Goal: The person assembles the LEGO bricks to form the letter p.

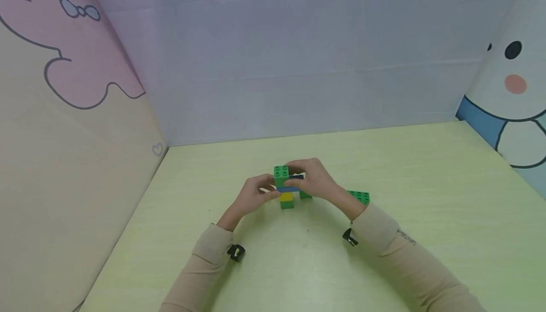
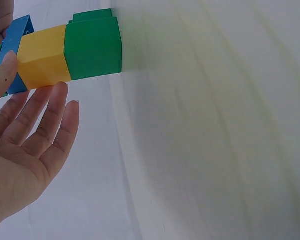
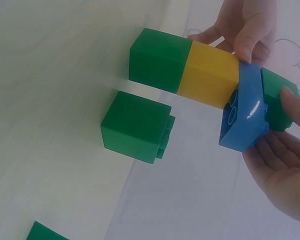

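Observation:
A tower of toy building bricks stands on the table between the hands. From the bottom it has a green brick (image 3: 157, 60), a yellow brick (image 3: 208, 74), a longer blue brick (image 3: 245, 112) and a green top brick (image 1: 281, 175). The blue brick juts out past the yellow one. My left hand (image 1: 251, 196) pinches the blue brick, thumb on the near side and fingertips behind, close to the yellow brick. With thumb and fingers my right hand (image 1: 313, 178) grips the green top brick. A separate green brick (image 3: 137, 127) stands beside the tower, under the blue brick's overhang.
A larger green brick (image 1: 359, 197) lies to the right, partly hidden by the right forearm. Black wrist mounts (image 1: 236, 252) hang below both cuffs. The pale table (image 1: 192, 174) meets a light cloth backdrop (image 1: 298, 65) at the rear, with printed side panels left and right.

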### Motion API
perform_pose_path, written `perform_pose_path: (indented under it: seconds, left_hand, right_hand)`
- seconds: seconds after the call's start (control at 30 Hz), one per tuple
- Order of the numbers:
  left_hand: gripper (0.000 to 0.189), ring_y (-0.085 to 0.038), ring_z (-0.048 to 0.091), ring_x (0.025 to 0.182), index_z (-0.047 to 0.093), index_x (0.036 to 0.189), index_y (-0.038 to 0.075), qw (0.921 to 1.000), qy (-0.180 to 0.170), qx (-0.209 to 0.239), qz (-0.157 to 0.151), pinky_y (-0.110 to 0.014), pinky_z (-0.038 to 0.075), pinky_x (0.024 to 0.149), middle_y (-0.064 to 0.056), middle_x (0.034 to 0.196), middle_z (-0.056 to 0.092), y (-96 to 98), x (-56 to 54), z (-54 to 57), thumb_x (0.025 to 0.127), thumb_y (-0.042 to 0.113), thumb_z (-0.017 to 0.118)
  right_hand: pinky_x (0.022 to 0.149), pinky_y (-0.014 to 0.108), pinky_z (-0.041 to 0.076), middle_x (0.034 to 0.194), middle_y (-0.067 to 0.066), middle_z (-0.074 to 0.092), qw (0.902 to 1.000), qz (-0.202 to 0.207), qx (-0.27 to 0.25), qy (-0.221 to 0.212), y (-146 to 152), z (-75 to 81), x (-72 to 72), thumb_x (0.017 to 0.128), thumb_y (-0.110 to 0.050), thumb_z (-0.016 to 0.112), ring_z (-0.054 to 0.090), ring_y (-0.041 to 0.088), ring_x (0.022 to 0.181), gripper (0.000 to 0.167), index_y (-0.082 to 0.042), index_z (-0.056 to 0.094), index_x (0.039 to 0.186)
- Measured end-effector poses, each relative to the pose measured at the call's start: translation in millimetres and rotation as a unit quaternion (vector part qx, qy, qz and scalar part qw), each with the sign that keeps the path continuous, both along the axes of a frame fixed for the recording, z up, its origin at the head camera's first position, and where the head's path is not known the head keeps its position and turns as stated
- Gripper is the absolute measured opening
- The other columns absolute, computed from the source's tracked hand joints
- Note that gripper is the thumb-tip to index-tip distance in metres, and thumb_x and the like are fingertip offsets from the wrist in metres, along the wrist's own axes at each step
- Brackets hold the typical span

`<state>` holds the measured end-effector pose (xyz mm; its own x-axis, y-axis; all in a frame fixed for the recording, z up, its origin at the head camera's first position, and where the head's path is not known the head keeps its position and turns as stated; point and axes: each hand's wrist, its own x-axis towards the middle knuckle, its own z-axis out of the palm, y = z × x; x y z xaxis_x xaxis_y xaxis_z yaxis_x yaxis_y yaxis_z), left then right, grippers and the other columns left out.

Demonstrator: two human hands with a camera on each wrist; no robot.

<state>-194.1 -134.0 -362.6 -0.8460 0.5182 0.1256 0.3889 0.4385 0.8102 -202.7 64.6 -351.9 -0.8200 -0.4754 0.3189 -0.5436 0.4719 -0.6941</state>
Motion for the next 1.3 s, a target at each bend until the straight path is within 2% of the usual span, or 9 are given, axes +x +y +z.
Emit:
perform_pose_path:
  seconds: [0.2,0.43,0.6,0.83,1.0,1.2,1.3]
  left_hand:
    - [0.03,-0.031,0.061,0.09,0.058,0.113,-0.004,1.0,0.002,0.0,0.002,-0.031,0.052,0.071,-0.018,0.104,0.062,-0.1,0.3,-0.1,0.085,0.004,0.063]
    - [0.029,-0.031,0.06,0.09,0.058,0.113,-0.004,1.0,-0.001,-0.003,0.003,-0.031,0.051,0.072,-0.017,0.104,0.062,-0.6,1.4,0.1,0.085,0.005,0.063]
    - [0.029,-0.03,0.06,0.09,0.058,0.113,-0.004,1.0,0.002,-0.003,0.002,-0.03,0.051,0.071,-0.018,0.103,0.063,-0.9,-0.8,-2.0,0.085,0.004,0.062]
    - [0.033,-0.029,0.06,0.09,0.057,0.116,-0.001,1.0,-0.001,0.002,0.006,-0.033,0.052,0.071,-0.016,0.106,0.063,-6.1,-19.6,-32.8,0.085,0.008,0.064]
    - [0.032,-0.024,0.061,0.089,0.059,0.115,0.004,0.9999,0.0,0.011,0.0,-0.031,0.052,0.07,-0.011,0.104,0.063,-7.4,-22.2,-36.9,0.085,0.013,0.065]
    - [0.031,-0.021,0.061,0.088,0.06,0.114,0.005,0.9999,0.005,0.015,-0.007,-0.029,0.052,0.069,-0.008,0.104,0.064,-6.4,-21.9,-36.8,0.085,0.013,0.065]
    - [0.031,-0.021,0.061,0.088,0.06,0.114,0.006,0.9998,0.005,0.015,-0.009,-0.029,0.052,0.069,-0.008,0.105,0.064,-5.0,-22.1,-35.8,0.085,0.013,0.065]
  right_hand:
    - [0.076,0.033,0.051,0.097,0.01,0.067,0.9999,0.004,0.012,0.009,-1,1.9,-0.1,0.08,-0.01,0.07,0.064,0.021,0.089,0.028,0.0,0.064,0.106]
    - [0.072,0.031,0.052,0.09,0.009,0.068,0.9985,0.014,0.031,0.044,-1,1.4,-0.7,0.08,-0.011,0.07,0.064,0.02,0.083,0.024,-0.001,0.065,0.101]
    - [0.066,0.028,0.051,0.08,0.005,0.066,0.9969,0.018,0.043,0.063,-2,2.4,-1.4,0.079,-0.01,0.07,0.063,0.018,0.075,0.014,-0.004,0.064,0.09]
    - [0.063,0.028,0.05,0.078,0.004,0.066,0.9966,0.022,0.048,0.063,-1,4.4,-1.0,0.08,-0.011,0.07,0.063,0.018,0.073,0.013,-0.004,0.063,0.088]
    - [0.068,0.03,0.051,0.083,0.005,0.067,0.9974,0.025,0.045,0.05,1,6.9,-0.5,0.08,-0.011,0.07,0.064,0.019,0.079,0.013,-0.005,0.064,0.09]
    - [0.075,0.034,0.051,0.09,0.005,0.067,0.9987,0.031,0.036,0.018,4,6.1,-1.4,0.079,-0.011,0.07,0.064,0.02,0.086,0.019,-0.006,0.065,0.097]
    - [0.078,0.038,0.05,0.094,0.006,0.067,0.9988,0.033,0.032,0.018,7,5.9,-1.5,0.079,-0.012,0.07,0.063,0.023,0.089,0.023,-0.005,0.065,0.101]
